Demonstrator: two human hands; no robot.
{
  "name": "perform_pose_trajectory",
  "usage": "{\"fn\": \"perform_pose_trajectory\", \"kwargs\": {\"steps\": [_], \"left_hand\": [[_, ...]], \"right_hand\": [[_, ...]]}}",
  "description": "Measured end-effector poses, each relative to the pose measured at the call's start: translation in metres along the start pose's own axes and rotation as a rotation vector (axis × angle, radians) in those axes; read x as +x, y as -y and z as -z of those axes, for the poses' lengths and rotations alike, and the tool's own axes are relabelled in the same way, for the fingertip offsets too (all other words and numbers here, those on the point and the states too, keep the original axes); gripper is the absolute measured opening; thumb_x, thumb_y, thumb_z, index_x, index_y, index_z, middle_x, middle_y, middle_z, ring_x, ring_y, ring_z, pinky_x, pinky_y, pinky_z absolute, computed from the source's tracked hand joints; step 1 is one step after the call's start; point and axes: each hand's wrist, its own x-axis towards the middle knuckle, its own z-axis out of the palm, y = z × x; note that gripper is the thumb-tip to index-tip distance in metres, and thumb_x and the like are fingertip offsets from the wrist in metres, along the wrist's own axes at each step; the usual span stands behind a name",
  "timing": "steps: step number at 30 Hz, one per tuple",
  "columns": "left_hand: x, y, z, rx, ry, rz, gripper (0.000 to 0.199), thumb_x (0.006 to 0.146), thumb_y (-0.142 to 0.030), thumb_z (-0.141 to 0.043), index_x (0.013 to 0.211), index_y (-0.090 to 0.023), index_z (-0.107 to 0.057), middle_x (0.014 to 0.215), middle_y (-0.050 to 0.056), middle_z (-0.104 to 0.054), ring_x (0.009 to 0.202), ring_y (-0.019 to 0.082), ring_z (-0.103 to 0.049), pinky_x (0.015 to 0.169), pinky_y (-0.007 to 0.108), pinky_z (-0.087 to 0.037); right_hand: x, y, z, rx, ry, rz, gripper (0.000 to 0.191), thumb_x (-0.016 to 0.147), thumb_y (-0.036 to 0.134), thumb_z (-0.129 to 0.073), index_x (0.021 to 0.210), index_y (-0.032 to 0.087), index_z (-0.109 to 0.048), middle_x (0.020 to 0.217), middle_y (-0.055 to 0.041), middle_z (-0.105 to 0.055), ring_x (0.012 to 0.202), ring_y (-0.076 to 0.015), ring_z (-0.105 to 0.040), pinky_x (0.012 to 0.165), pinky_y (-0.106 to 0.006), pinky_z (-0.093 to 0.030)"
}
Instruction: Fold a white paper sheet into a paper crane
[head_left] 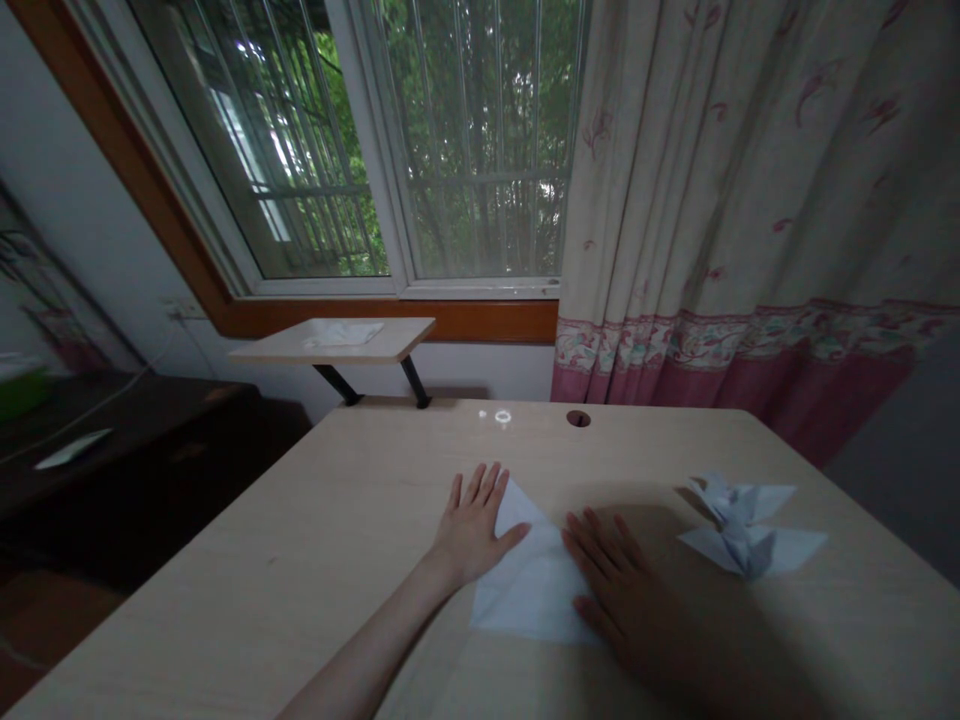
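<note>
A pale sheet of paper (536, 585), triangular in outline where it shows, lies flat on the light wood desk (300, 540). My left hand (476, 530) rests on the paper's left edge with its fingers spread and the thumb across the sheet. On the opposite side, my right hand (619, 580) lies with fingers stretched out over the right edge, covering part of it. Whether the sheet is folded or single-layered I cannot tell. To the right of my right hand stand folded paper cranes (750, 540), close together and partly overlapping.
A small raised shelf (405, 340) at the desk's back left bears crumpled white paper (345, 333). A round cable hole (578, 419) sits near the back edge. Beyond are a barred window (480, 150) and a floral curtain (712, 200). A dark cabinet (150, 430) stands left.
</note>
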Motion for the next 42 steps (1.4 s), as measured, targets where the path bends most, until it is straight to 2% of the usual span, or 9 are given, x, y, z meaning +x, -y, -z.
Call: {"fn": "perform_pose_trajectory", "kwargs": {"steps": [13,17,21,25,28,32,36,40,42], "left_hand": [[-0.001,0.000,0.003,-0.024,0.029,-0.014,0.081,0.090,-0.072,-0.026,0.150,-0.018,-0.024,0.156,0.011,-0.019,0.144,0.035,-0.013,0.113,0.061,-0.010],[-0.001,0.001,0.004,-0.063,0.022,-0.012,0.076,0.092,-0.069,-0.027,0.150,-0.018,-0.025,0.157,0.012,-0.018,0.144,0.033,-0.013,0.113,0.061,-0.010],[0.000,0.004,0.004,-0.172,-0.048,0.032,0.063,0.097,-0.059,-0.030,0.147,-0.021,-0.031,0.156,0.010,-0.023,0.144,0.028,-0.020,0.114,0.056,-0.014],[0.003,0.008,0.001,-0.341,-0.155,0.095,0.051,0.099,-0.048,-0.033,0.141,-0.022,-0.042,0.150,0.009,-0.037,0.139,0.025,-0.032,0.115,0.052,-0.019],[0.004,0.012,-0.002,-0.483,-0.267,0.115,0.045,0.099,-0.042,-0.033,0.135,-0.021,-0.051,0.145,0.008,-0.045,0.135,0.024,-0.040,0.114,0.049,-0.025],[0.005,0.015,-0.006,-0.601,-0.372,0.132,0.042,0.099,-0.040,-0.035,0.128,-0.019,-0.058,0.137,0.008,-0.054,0.130,0.022,-0.047,0.111,0.043,-0.032],[0.004,0.016,-0.006,-0.651,-0.388,0.141,0.042,0.099,-0.041,-0.036,0.124,-0.020,-0.061,0.133,0.007,-0.058,0.126,0.022,-0.051,0.110,0.043,-0.035],[0.003,0.015,-0.004,-0.687,-0.401,0.151,0.041,0.099,-0.040,-0.036,0.122,-0.019,-0.063,0.131,0.008,-0.060,0.124,0.022,-0.052,0.109,0.043,-0.035],[0.003,0.015,-0.003,-0.699,-0.406,0.157,0.041,0.099,-0.040,-0.036,0.121,-0.019,-0.064,0.130,0.008,-0.061,0.123,0.022,-0.053,0.109,0.042,-0.036]], "right_hand": [[-0.008,0.000,-0.003,-0.076,0.012,0.027,0.062,0.096,0.038,-0.039,0.151,0.018,-0.019,0.149,-0.0092,-0.038,0.131,-0.0296,-0.043,0.100,-0.047,-0.044],[-0.005,-0.001,-0.002,-0.002,0.053,0.037,0.064,0.096,0.036,-0.040,0.151,0.017,-0.015,0.151,-0.0093,-0.035,0.133,-0.0283,-0.041,0.104,-0.045,-0.042],[0.002,0.000,0.008,0.207,0.215,0.051,0.062,0.096,0.026,-0.041,0.151,0.023,-0.014,0.155,-0.0040,-0.025,0.140,-0.0245,-0.029,0.112,-0.042,-0.032],[0.009,0.000,0.022,0.459,0.391,0.008,0.065,0.094,0.035,-0.046,0.150,0.023,-0.015,0.155,-0.0041,-0.019,0.143,-0.0251,-0.021,0.117,-0.042,-0.024],[0.011,0.000,0.027,0.543,0.467,-0.042,0.070,0.092,0.039,-0.049,0.150,0.021,-0.016,0.156,-0.0056,-0.016,0.143,-0.0266,-0.018,0.117,-0.044,-0.022],[0.010,0.001,0.027,0.557,0.476,-0.093,0.066,0.092,0.038,-0.048,0.149,0.022,-0.021,0.155,-0.0050,-0.018,0.143,-0.0248,-0.021,0.117,-0.042,-0.023],[0.010,0.001,0.027,0.534,0.463,-0.100,0.057,0.094,0.034,-0.044,0.147,0.023,-0.030,0.153,-0.0051,-0.026,0.140,-0.0219,-0.029,0.116,-0.039,-0.025],[0.010,0.002,0.032,0.528,0.437,-0.073,0.065,0.088,0.033,-0.054,0.147,0.020,-0.031,0.152,-0.0069,-0.028,0.139,-0.0231,-0.032,0.114,-0.038,-0.029],[0.010,0.003,0.032,0.513,0.433,-0.088,0.063,0.089,0.034,-0.053,0.147,0.020,-0.032,0.152,-0.0071,-0.029,0.138,-0.0233,-0.033,0.114,-0.038,-0.030]]}}
